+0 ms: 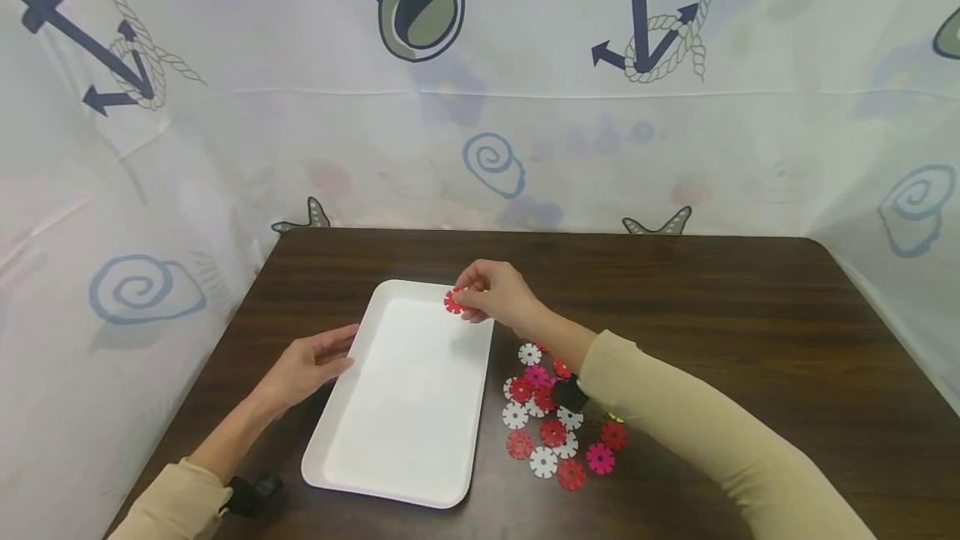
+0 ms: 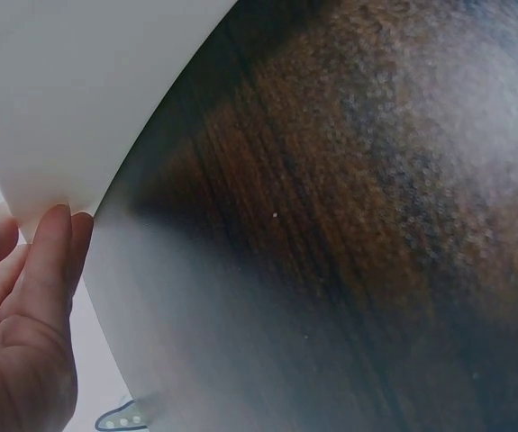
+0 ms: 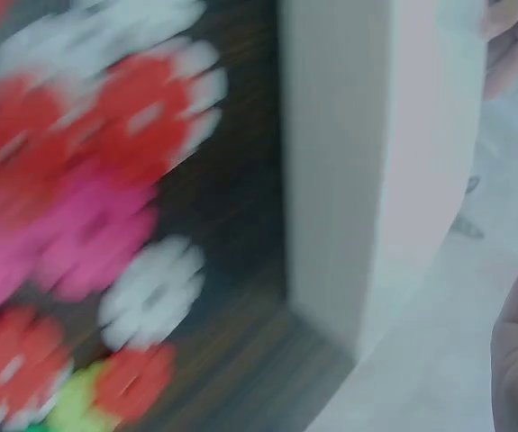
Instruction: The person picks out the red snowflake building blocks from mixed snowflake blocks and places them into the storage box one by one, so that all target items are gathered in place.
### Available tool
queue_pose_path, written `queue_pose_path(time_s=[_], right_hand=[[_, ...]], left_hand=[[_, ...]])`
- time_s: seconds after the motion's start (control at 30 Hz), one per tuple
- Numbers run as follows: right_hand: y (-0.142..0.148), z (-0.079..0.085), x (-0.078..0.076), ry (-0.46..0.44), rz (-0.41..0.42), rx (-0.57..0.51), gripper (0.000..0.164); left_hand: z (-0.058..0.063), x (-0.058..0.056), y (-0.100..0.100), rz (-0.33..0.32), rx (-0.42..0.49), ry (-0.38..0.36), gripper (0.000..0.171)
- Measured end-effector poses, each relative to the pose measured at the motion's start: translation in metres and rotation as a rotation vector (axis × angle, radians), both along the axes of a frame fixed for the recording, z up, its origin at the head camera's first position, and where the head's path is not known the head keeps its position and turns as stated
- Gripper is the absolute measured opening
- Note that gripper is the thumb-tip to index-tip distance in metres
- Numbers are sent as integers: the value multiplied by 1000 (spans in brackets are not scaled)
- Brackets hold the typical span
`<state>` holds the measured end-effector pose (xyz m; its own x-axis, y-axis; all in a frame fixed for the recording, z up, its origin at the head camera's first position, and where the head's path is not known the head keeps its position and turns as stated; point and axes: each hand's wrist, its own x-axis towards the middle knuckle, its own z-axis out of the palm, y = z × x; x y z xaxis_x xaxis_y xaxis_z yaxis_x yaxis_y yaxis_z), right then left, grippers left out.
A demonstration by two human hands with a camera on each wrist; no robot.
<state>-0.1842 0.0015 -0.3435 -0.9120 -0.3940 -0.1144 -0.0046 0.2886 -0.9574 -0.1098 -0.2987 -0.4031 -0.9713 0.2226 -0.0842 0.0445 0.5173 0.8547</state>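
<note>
In the head view a white tray (image 1: 408, 390) lies on the table. My left hand (image 1: 315, 363) is at its left side, thumb and fingers spread along the edge; in the left wrist view straight fingers (image 2: 47, 261) touch the tray wall (image 2: 78, 108). Over the tray's far right corner my right hand (image 1: 495, 297) pinches a red notched disc (image 1: 453, 301) between thumb and fingers. Right of the tray is a loose pile of flower-shaped notched discs, among them a white disc (image 1: 543, 462), a pink disc (image 1: 600, 458) and a red disc (image 1: 571, 474). The right forearm hides part of the pile.
The dark wooden table (image 1: 720, 307) stretches to the right of the pile. Behind it hangs a printed cloth (image 1: 360, 140) with anchors and shells. A green and a yellow disc (image 3: 77, 400) show in the blurred right wrist view.
</note>
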Motion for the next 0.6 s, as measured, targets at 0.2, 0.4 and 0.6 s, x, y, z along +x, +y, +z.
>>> queue_pose_path(time_s=[0.2, 0.4, 0.6], right_hand=[[-47, 0, -3, -127, -34, -112, 19], [-81, -9, -6, -204, -118, -118, 18], [-105, -23, -9, -253, -188, -109, 16]], left_hand=[[0, -1, 1, 9, -10, 3, 54], [0, -1, 2, 17, -23, -13, 54], [0, 1, 2, 16, -18, -22, 55]])
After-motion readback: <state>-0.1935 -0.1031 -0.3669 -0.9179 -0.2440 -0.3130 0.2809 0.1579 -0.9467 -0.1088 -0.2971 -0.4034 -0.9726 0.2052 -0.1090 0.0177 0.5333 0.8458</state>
